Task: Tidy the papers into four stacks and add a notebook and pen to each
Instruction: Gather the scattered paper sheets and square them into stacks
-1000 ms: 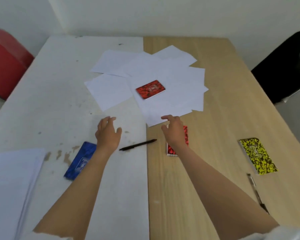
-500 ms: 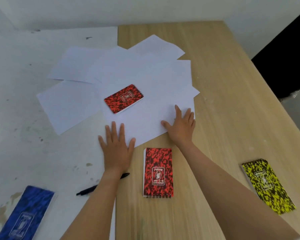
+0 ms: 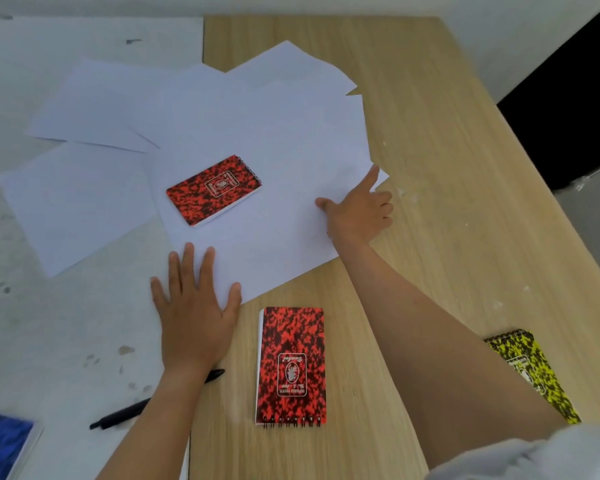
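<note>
Several loose white papers (image 3: 257, 133) lie fanned across the seam between the white and wooden table halves. A red notebook (image 3: 213, 188) sits on top of them. My left hand (image 3: 194, 306) rests flat with spread fingers on the near edge of the sheets. My right hand (image 3: 359, 209) lies on the right edge of the papers, index finger and thumb straight, the other fingers curled beside the edge. A second red notebook (image 3: 291, 365) lies nearer me on the wood. A black pen (image 3: 118, 415) is partly hidden under my left wrist.
A yellow notebook (image 3: 534, 372) lies at the right, partly covered by my right forearm. A blue notebook (image 3: 0, 441) shows at the bottom left corner. A black chair (image 3: 568, 98) stands past the table's right edge. The white tabletop (image 3: 49, 323) is stained.
My view has moved closer to the papers. My right hand slid up and right to the sheets' right edge and curled three fingers. My left hand stays flat at the near edge.
</note>
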